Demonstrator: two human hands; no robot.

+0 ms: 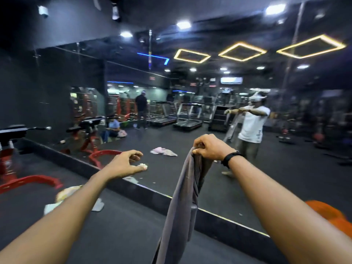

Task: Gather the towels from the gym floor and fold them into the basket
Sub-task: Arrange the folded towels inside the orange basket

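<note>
In a mirrored gym, the right hand (pixel 210 148) grips the top of a grey towel (pixel 182 202) that hangs toward the floor (pixel 118 231). The left hand (pixel 126 163) reaches out beside it, grip loose and empty. More towels (pixel 57 197) lie on the floor at left.

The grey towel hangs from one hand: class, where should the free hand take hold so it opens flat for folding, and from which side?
Grip the top edge of the grey towel beside the right hand, reaching in with the left hand from the left: the cloth hangs bunched from that single point.
</note>
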